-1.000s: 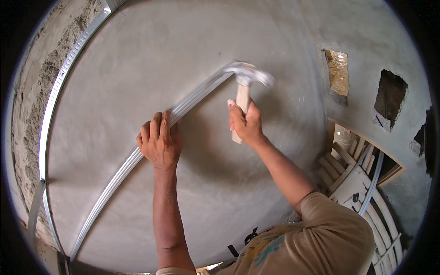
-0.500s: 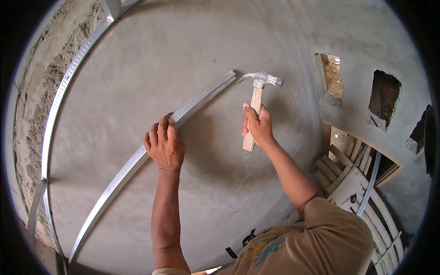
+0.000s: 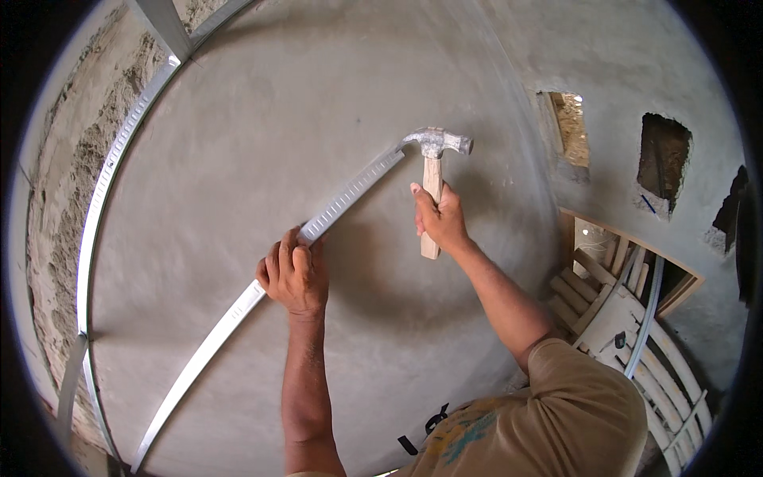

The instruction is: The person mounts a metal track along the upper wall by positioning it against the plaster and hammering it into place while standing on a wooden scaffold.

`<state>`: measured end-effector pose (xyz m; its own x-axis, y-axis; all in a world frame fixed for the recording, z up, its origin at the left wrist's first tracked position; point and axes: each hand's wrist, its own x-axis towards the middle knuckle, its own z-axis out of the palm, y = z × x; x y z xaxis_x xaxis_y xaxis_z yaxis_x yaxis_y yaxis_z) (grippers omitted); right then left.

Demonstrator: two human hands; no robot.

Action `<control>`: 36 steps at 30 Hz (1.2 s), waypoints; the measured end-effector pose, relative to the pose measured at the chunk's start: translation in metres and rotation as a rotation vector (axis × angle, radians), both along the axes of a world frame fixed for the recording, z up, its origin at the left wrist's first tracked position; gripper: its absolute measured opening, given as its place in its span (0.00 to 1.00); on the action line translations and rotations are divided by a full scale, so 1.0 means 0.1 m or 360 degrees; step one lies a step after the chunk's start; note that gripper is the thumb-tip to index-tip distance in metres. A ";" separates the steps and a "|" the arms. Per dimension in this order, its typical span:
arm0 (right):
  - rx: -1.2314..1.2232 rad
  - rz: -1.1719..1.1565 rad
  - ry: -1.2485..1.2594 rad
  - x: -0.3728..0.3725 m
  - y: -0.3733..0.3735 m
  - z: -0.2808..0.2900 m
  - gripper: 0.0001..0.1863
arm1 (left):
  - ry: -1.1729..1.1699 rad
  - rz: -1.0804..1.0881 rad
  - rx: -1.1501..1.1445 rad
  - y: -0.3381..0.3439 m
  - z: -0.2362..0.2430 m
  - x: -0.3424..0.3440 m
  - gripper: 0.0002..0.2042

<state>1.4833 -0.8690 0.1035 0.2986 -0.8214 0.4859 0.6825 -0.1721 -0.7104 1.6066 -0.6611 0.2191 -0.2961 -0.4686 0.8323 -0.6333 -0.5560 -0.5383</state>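
My left hand (image 3: pixel 296 274) is wrapped round a long, thin galvanized metal channel (image 3: pixel 203 350), its fingers curled over the edge. The channel runs diagonally from the lower left up to the middle, with a row of short slots on its upper stretch. In my right hand (image 3: pixel 442 219) is a claw hammer (image 3: pixel 431 171) with a pale wooden handle, gripped partway down, head up. The hammer's worn, whitish claw points left and meets the channel's upper end; whether it hooks inside the channel I cannot tell.
A smooth grey plastered surface (image 3: pixel 238 151) lies behind both hands. Another metal track (image 3: pixel 89 238) runs along the left, joined by an upright stud (image 3: pixel 165 28). At right are rough square openings (image 3: pixel 666 159), a wooden frame (image 3: pixel 636 242) and whitish slats (image 3: pixel 664 381).
The channel has turned so its slotted face shows, and its upper end sits lower. My left hand shifted slightly right and down. The hammer moved left, its claw now at the channel's end.
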 end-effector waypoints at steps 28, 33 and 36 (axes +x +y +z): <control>-0.0037 0.0075 -0.0131 0.28 0.22 -0.01 0.14 | 0.0046 0.0087 0.0080 -0.06 0.04 0.08 0.21; -0.0170 -0.0121 -0.0269 0.36 0.42 -0.05 0.10 | 0.0064 0.0112 0.0059 -0.02 0.04 0.06 0.20; -0.0280 -0.0183 -0.0042 0.53 0.45 -0.26 0.08 | 0.0057 0.0087 0.0050 -0.04 0.00 0.08 0.21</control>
